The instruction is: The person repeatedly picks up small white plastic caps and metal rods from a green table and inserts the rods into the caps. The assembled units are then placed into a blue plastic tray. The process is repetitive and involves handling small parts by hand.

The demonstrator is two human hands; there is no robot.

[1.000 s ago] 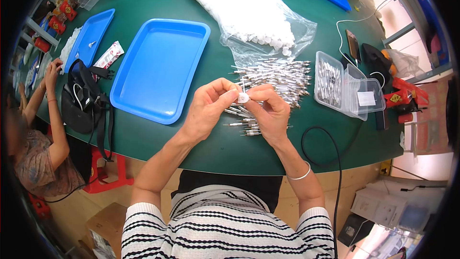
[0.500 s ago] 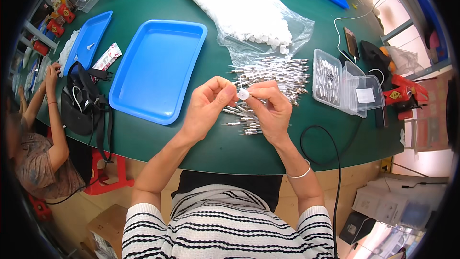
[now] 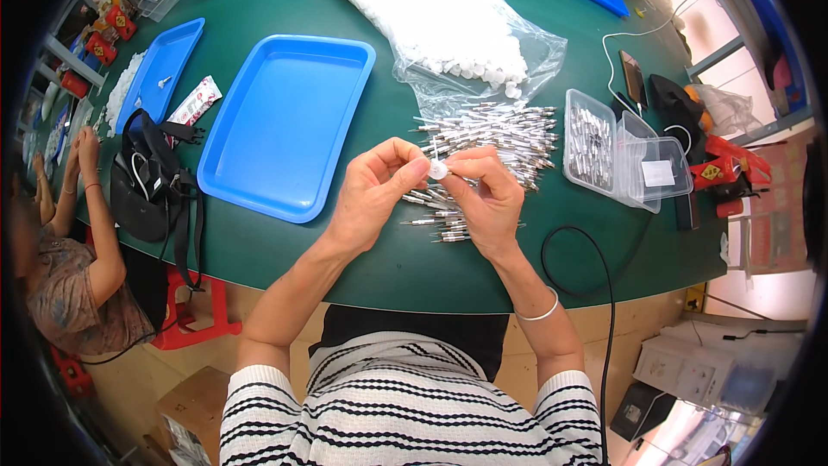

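Between my fingertips is a small round white plastic cap (image 3: pixel 438 170) with a thin stem pointing away from me. My left hand (image 3: pixel 379 190) pinches it from the left, thumb and forefinger closed. From the other side my right hand (image 3: pixel 490 198) grips it the same way. Just beyond and partly under my hands lies a pile of slim metal rods (image 3: pixel 500 134) with pale sections. Behind that pile, a large clear bag (image 3: pixel 448 13) spills many similar white pieces toward me.
An unfilled blue tray (image 3: pixel 285 129) lies left of my hands. A clear plastic box (image 3: pixel 590 140) of metal rods stands at the right, its lid beside it. A black bag (image 3: pixel 142 185) sits at the left edge, near another person's hands (image 3: pixel 86 151). A black cable (image 3: pixel 595 246) loops at the right.
My hands stay almost in place, still pinching the white cap. At the left, the other person's hands have shifted slightly and come together.
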